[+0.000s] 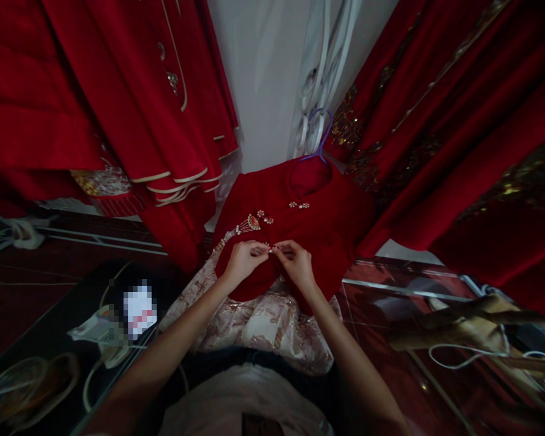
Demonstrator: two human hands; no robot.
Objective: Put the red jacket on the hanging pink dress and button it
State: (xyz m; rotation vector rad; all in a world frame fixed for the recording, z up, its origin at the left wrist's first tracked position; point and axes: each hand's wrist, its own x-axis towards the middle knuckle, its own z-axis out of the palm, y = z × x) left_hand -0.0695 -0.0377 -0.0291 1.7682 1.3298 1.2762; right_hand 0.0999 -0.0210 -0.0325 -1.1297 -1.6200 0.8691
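Observation:
A red jacket [331, 242] with a round collar hangs on a purple hanger [323, 142], and its lower part spreads toward my body. My left hand [245, 261] and my right hand [295, 261] meet at the front of the jacket. The fingertips of both pinch a small ornamental clasp [271, 249], mostly covered by the fingers. Above them sits a beaded fan-shaped ornament [253, 222] with dangling strands. Another flower-like clasp [299, 205] lies near the collar. Below the jacket a cream patterned skirt [258, 324] drapes over my lap.
Red garments with pale trim [163, 121] hang at left, and gold-embroidered red garments [413, 121] at right. A white metal rack [315, 79] rises behind. At lower left a dark glossy surface [31, 330] carries bags. Cardboard and a white cable [463, 356] lie at right.

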